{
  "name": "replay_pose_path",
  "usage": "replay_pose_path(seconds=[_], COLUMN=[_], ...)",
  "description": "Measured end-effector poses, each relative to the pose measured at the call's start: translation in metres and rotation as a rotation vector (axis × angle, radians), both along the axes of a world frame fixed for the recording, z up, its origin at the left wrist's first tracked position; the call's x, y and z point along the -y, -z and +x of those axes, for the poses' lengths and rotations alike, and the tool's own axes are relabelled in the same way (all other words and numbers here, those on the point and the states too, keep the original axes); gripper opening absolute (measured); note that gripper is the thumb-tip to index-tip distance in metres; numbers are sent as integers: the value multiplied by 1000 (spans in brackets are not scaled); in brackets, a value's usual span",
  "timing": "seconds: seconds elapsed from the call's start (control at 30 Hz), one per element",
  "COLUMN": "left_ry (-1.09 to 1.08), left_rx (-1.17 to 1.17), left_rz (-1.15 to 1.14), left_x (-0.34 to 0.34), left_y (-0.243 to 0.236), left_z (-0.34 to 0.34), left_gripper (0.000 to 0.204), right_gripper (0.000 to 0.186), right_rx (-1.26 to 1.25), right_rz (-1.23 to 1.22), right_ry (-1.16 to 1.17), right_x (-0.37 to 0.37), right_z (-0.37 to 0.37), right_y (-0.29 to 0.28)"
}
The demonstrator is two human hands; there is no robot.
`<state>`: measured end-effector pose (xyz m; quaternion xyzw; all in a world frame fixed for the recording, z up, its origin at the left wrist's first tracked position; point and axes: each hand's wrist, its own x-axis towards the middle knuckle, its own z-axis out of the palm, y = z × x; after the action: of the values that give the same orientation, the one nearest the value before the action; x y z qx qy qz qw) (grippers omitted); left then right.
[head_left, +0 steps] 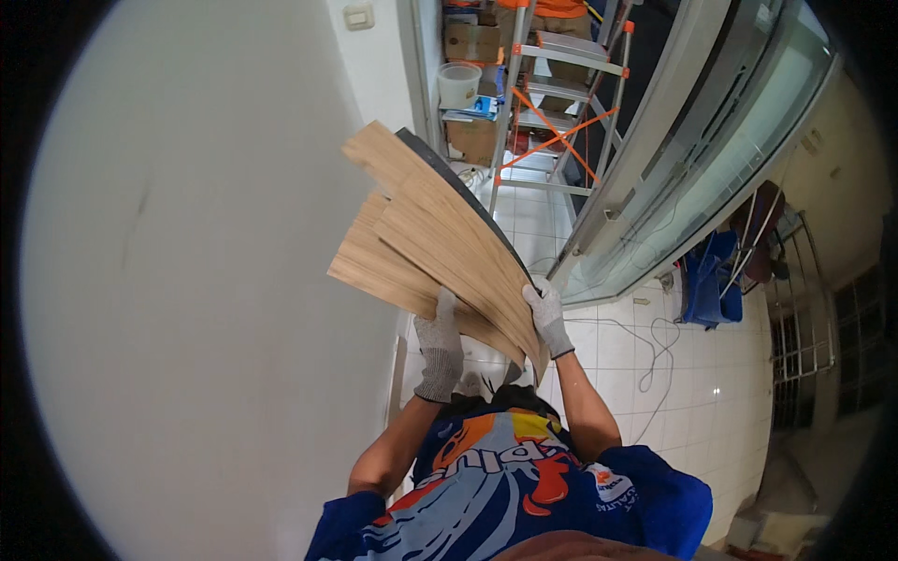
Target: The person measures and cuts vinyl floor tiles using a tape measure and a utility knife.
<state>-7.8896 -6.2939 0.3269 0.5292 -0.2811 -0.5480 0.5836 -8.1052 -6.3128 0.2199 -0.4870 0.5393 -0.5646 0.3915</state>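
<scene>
A stack of flexible wood-look planks (440, 252), light brown with a dark underside along the top one's edge, is held in front of my body, fanned unevenly and bowed. My left hand (438, 341), in a grey knit glove, grips the stack's lower left side. My right hand (547, 313), gloved the same way, grips its right edge near the lower end. Both forearms are bare below blue sleeves.
A white wall (168, 280) fills the left. Ahead, an aluminium stepladder (557, 112) stands in a doorway by cardboard boxes (472, 42), a bucket (458, 86) and a person in orange (543, 9). Right are a glass door (711, 150), blue bins (711, 280) and a cable (645, 365) on white tiles.
</scene>
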Motion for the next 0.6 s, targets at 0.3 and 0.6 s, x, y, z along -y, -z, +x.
replay_pose_path(seconds=[0.3, 0.6], left_ry=[116, 61], left_rx=[376, 327], left_rz=[-384, -286], left_x=[34, 73], left_y=[32, 2], left_z=[15, -25], left_gripper=[49, 53], right_gripper=[29, 29], right_rx=[-73, -135], right_rz=[-18, 44], right_ry=[180, 164], right_x=[22, 78], right_z=[11, -13], right_y=[3, -7])
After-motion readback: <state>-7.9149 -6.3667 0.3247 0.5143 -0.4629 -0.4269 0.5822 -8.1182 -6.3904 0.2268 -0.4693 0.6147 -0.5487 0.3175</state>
